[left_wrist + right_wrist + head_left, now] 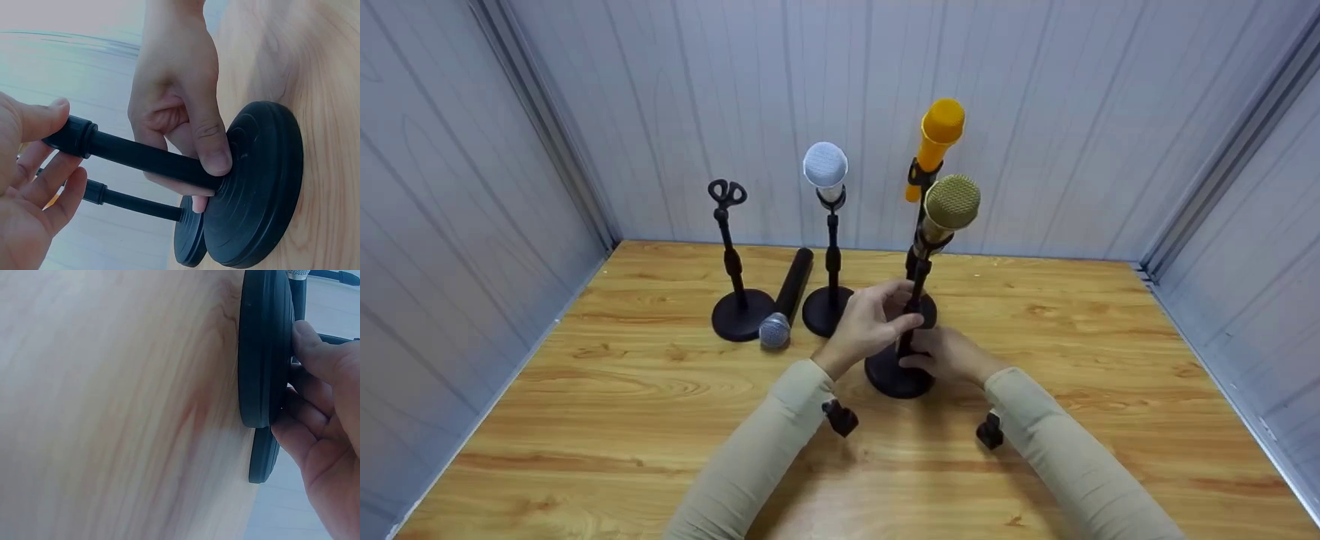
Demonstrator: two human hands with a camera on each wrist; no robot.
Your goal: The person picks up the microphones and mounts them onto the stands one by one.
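Note:
A gold microphone [952, 204] sits in the clip of the nearest black stand, whose round base [896, 375] is over the wooden table. My left hand [871, 321] pinches the collar [72, 136] on that stand's pole between thumb and fingers. Lower down, my right hand [951, 354] grips the same pole just above the base, as the left wrist view also shows. From the right wrist view, the fingers of the right hand [323, 402] are close against the base; the pole there is mostly hidden. I cannot tell whether the base touches the table.
Directly behind stands another stand with a yellow microphone [943, 124]. To the left, a white microphone [826, 166] is on its stand. A black microphone with a silver head [775, 330] lies on the table [645, 420] beside a stand with a bare clip [727, 193]. Pale panels [735, 90] enclose the table.

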